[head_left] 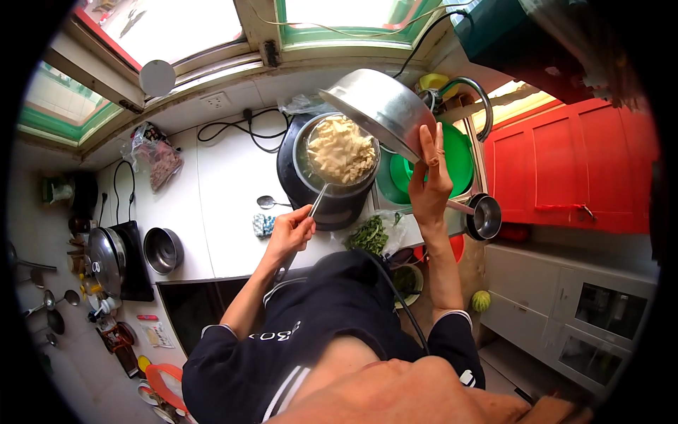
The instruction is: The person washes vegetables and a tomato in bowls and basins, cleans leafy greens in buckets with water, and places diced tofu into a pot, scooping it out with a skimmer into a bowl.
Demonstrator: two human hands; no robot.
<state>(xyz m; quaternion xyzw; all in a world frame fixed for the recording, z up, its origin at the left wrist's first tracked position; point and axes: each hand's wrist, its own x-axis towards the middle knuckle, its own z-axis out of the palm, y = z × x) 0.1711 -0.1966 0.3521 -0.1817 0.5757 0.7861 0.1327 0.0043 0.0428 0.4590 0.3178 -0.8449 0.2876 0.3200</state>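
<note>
My left hand (291, 232) is closed around the thin metal handle of a strainer (320, 199). Pale chopped food pieces (342, 151) are heaped in the strainer, which sits over the mouth of a dark round electric pot (340, 213). On the right, my right hand (430, 178) grips a large metal bowl (385, 106) by its side and underside. The bowl is tilted, its rim toward the strainer; its inside is hidden from me. A spoon (266, 202) and a small blue-and-white packet (263, 225) lie on the counter left of the pot.
Right of the pot, a green basin (460, 164) stands in the sink below a curved faucet (487, 116). A metal saucepan (484, 216) juts beyond it. Leafy greens (369, 235) lie near my body. An empty metal bowl (162, 251) and a black cord (244, 124) are leftward.
</note>
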